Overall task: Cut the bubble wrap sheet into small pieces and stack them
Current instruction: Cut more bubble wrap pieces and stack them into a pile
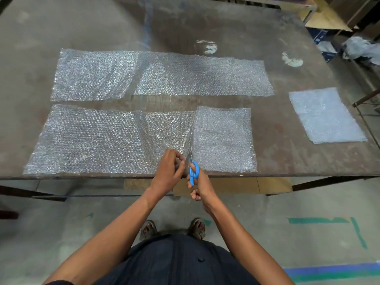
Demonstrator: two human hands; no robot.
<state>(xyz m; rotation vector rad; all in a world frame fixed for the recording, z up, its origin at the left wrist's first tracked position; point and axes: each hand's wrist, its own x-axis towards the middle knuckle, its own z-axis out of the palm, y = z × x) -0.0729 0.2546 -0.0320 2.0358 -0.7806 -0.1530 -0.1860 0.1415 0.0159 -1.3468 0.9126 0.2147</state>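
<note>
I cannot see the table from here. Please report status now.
Right hand grips blue scissors, cutting near strip. Left hand pinches its edge. Stack at right. Nothing in the way.

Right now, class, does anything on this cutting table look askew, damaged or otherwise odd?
Two pale patches mark the table beyond the far strip, like worn or torn surface. The far strip's left part sits skewed, its near edge uneven. Otherwise nothing stands out.
</note>
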